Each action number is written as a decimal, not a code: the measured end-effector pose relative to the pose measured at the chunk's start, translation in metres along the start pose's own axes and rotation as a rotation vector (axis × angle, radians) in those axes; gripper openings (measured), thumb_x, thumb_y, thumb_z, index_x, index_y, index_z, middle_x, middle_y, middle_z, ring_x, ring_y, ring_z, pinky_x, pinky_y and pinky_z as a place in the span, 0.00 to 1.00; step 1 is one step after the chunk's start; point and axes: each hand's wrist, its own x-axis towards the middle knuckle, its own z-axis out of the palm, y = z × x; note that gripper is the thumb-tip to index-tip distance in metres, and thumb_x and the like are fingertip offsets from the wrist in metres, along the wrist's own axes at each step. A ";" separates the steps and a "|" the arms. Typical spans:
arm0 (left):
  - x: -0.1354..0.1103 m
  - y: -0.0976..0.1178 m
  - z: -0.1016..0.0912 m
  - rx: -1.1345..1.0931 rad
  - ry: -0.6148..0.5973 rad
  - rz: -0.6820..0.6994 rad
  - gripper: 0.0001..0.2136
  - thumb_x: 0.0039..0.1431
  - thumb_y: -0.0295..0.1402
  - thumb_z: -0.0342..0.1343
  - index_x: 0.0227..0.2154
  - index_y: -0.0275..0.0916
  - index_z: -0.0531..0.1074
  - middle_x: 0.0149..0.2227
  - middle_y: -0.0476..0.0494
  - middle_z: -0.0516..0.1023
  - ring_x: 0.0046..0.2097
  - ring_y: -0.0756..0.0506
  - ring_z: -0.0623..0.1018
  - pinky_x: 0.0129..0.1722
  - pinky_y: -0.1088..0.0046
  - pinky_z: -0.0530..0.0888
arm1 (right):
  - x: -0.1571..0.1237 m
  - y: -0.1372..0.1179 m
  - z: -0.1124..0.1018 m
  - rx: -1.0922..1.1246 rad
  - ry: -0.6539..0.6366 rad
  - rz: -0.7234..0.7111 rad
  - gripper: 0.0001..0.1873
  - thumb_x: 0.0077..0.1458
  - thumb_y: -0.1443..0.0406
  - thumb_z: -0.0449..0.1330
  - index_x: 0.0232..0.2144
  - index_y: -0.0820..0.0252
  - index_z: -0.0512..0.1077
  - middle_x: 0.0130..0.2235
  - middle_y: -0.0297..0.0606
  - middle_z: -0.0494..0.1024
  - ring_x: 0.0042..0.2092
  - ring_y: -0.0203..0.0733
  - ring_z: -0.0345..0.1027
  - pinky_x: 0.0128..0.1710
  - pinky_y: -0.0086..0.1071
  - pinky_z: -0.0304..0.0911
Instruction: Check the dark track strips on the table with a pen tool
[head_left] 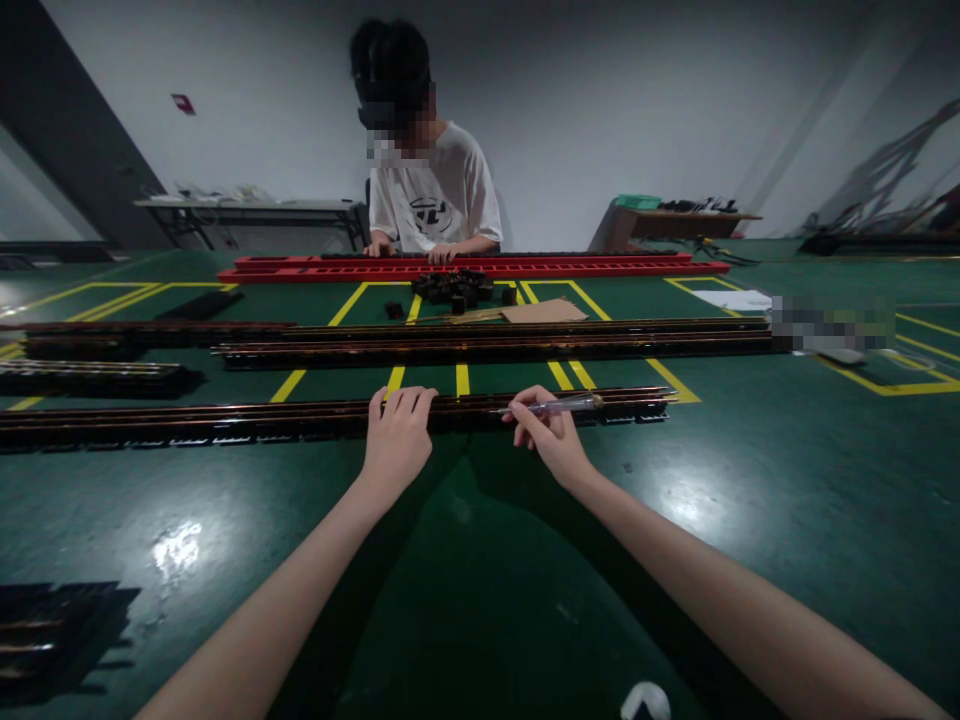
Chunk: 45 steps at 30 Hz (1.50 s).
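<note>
A long black rail with copper-coloured strips lies across the green table in front of me. My left hand grips this rail from above, its fingers bent over the far edge. Right of it, my right hand pinches a slim screwdriver with a clear handle. The tool lies almost level, its thin tip pointing left, just over the rail. Whether the tip touches the rail I cannot tell. The rail's right end shows bare strip ends beyond my right hand.
Behind lies another black rail bundle, with a piece of brown cardboard and small black blocks past it. Across the table a person in a white shirt touches a red rail. More black rails lie left.
</note>
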 end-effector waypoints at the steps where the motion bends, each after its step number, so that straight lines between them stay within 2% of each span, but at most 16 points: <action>1: 0.000 0.000 0.001 -0.004 -0.007 0.005 0.21 0.55 0.20 0.39 0.48 0.35 0.69 0.48 0.37 0.74 0.52 0.40 0.70 0.57 0.53 0.58 | 0.000 0.000 0.000 0.000 -0.013 -0.002 0.10 0.53 0.58 0.57 0.29 0.58 0.65 0.28 0.32 0.74 0.22 0.31 0.64 0.19 0.26 0.58; 5: 0.002 -0.001 0.001 -0.031 -0.030 0.011 0.21 0.54 0.18 0.38 0.48 0.31 0.68 0.48 0.35 0.74 0.53 0.41 0.70 0.59 0.55 0.58 | -0.001 0.001 -0.001 -0.011 -0.041 -0.012 0.09 0.54 0.58 0.57 0.31 0.58 0.66 0.30 0.33 0.74 0.23 0.30 0.64 0.19 0.26 0.58; 11: 0.002 -0.003 -0.003 -0.106 -0.044 0.008 0.20 0.56 0.20 0.37 0.47 0.34 0.68 0.48 0.37 0.74 0.52 0.42 0.71 0.57 0.56 0.61 | 0.000 0.001 0.000 -0.004 -0.026 -0.005 0.09 0.53 0.58 0.57 0.30 0.58 0.66 0.29 0.33 0.74 0.22 0.31 0.64 0.19 0.26 0.58; 20: 0.004 -0.001 -0.006 -0.120 -0.083 -0.025 0.17 0.59 0.36 0.42 0.47 0.35 0.67 0.48 0.36 0.73 0.50 0.40 0.71 0.53 0.56 0.63 | 0.000 0.003 -0.002 -0.010 -0.034 0.009 0.09 0.54 0.59 0.57 0.31 0.58 0.66 0.30 0.33 0.74 0.23 0.30 0.65 0.20 0.26 0.58; 24: 0.005 -0.002 -0.003 -0.062 -0.080 -0.028 0.22 0.60 0.46 0.42 0.45 0.33 0.68 0.44 0.34 0.74 0.48 0.38 0.72 0.51 0.57 0.64 | 0.001 0.004 -0.001 -0.011 -0.034 0.000 0.08 0.54 0.59 0.57 0.31 0.58 0.66 0.30 0.32 0.74 0.22 0.30 0.64 0.20 0.25 0.58; 27: 0.006 -0.002 -0.001 -0.029 -0.072 -0.025 0.24 0.59 0.49 0.43 0.45 0.32 0.68 0.43 0.33 0.74 0.47 0.38 0.72 0.50 0.57 0.64 | 0.001 0.004 -0.001 -0.015 -0.035 -0.002 0.08 0.54 0.59 0.57 0.31 0.58 0.66 0.30 0.32 0.74 0.22 0.30 0.64 0.20 0.26 0.58; 36: 0.005 0.000 0.000 -0.018 -0.067 -0.030 0.20 0.61 0.43 0.43 0.45 0.31 0.67 0.44 0.34 0.74 0.47 0.38 0.72 0.50 0.58 0.63 | 0.001 0.004 -0.001 -0.007 -0.034 -0.007 0.09 0.54 0.58 0.57 0.31 0.58 0.66 0.30 0.33 0.74 0.22 0.30 0.64 0.20 0.26 0.58; 45: 0.001 0.001 0.003 -0.030 0.007 -0.014 0.18 0.61 0.40 0.44 0.49 0.35 0.67 0.52 0.35 0.71 0.53 0.37 0.69 0.55 0.52 0.57 | 0.001 0.004 0.001 0.014 -0.015 -0.002 0.08 0.54 0.59 0.57 0.30 0.58 0.65 0.29 0.32 0.74 0.21 0.29 0.64 0.19 0.25 0.57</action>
